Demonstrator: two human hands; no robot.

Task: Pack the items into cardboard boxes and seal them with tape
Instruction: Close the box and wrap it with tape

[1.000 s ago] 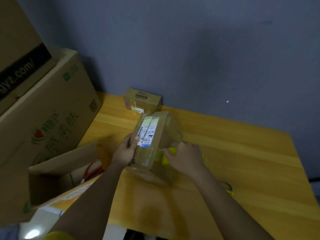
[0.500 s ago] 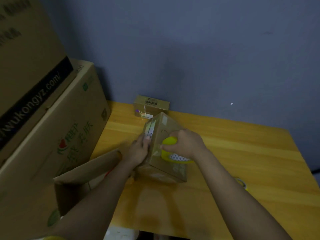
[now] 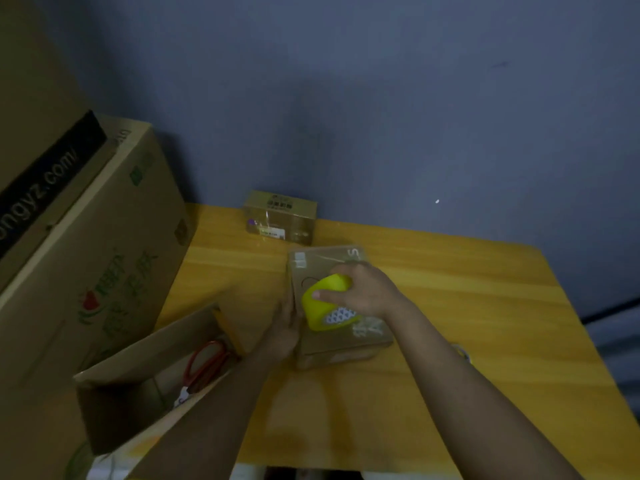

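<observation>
A small brown cardboard box (image 3: 339, 341) lies on the wooden table (image 3: 450, 306) at the middle. My right hand (image 3: 363, 292) grips a yellow tape dispenser (image 3: 325, 303) and holds it against the box's top face. Against the left side of the box lies my left hand (image 3: 285, 323), fingers flat on the cardboard. A second small box (image 3: 280, 218), wrapped in clear tape, stands at the table's back edge by the wall.
Large stacked cartons (image 3: 79, 254) fill the left side. An open carton (image 3: 149, 375) in front of them holds red-handled scissors (image 3: 204, 365). A roll of tape (image 3: 462, 353) shows just right of my right forearm. The blue-grey wall stands behind the table.
The box has been turned down so a broad face is on top, and my right hand has slid the dispenser across that face. My left hand dropped to the box's left side.
</observation>
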